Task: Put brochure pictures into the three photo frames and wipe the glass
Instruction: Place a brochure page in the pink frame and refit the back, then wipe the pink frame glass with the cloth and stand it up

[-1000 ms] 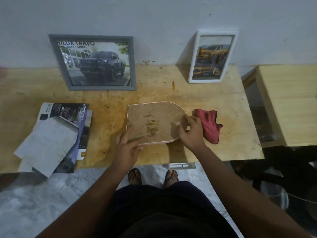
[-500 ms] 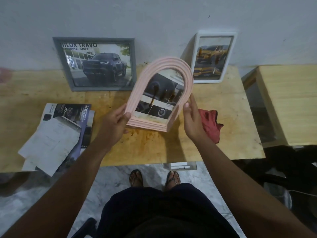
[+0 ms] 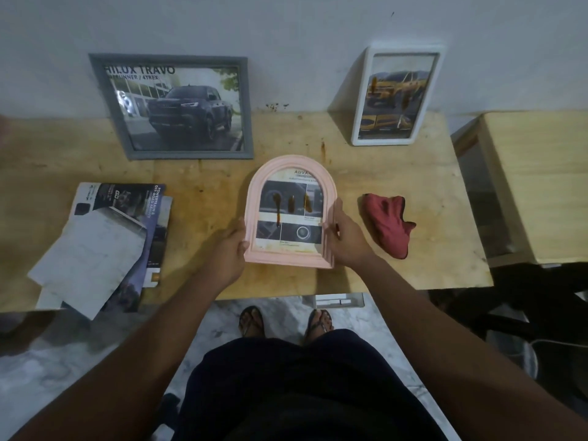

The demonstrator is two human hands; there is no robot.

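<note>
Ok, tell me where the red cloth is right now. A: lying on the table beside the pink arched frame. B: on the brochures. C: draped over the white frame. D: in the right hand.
A: the red cloth lies on the wooden table just right of the pink arched frame, free of the right hand, which grips that frame's edge.

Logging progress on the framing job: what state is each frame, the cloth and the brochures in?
Pink arched frame: picture in, glass up, brown streaks on it, gripped by left hand and right hand
Grey frame: picture in, leaning on wall
White frame: picture in, leaning on wall, glass streaked brown
Red cloth: crumpled on table, untouched
Brochures: loose pile on table
</note>
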